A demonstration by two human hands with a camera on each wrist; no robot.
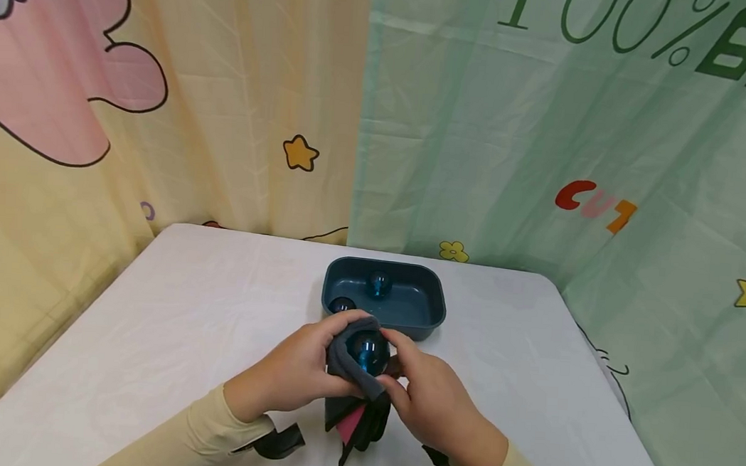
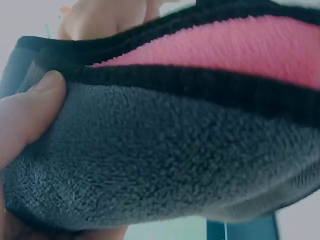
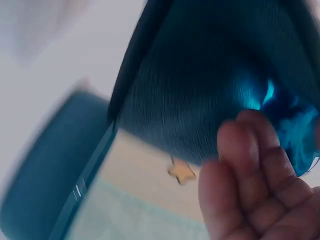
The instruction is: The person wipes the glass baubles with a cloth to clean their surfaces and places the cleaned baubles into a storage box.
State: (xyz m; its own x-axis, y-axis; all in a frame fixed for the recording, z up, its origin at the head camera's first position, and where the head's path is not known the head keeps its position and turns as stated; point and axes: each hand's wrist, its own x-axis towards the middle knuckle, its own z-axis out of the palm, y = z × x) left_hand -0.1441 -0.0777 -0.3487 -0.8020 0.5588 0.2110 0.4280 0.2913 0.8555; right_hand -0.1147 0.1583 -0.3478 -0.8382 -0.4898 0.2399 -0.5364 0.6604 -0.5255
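A glossy blue ball sits in a fold of a grey cloth with dark edging and a pink underside. My left hand grips the cloth around the ball from the left; in the left wrist view its thumb presses the grey pile near the edging. From the right, my right hand holds the ball between thumb and fingers, close to the cloth's edge. Its curled fingers lie against the shiny ball in the right wrist view. The cloth's lower end hangs down between the hands.
Just beyond the hands stands a dark blue rectangular tub on a white-covered table. Inside it are a blue ball and a darker ball, partly hidden by the left hand. Patterned curtains hang behind the table.
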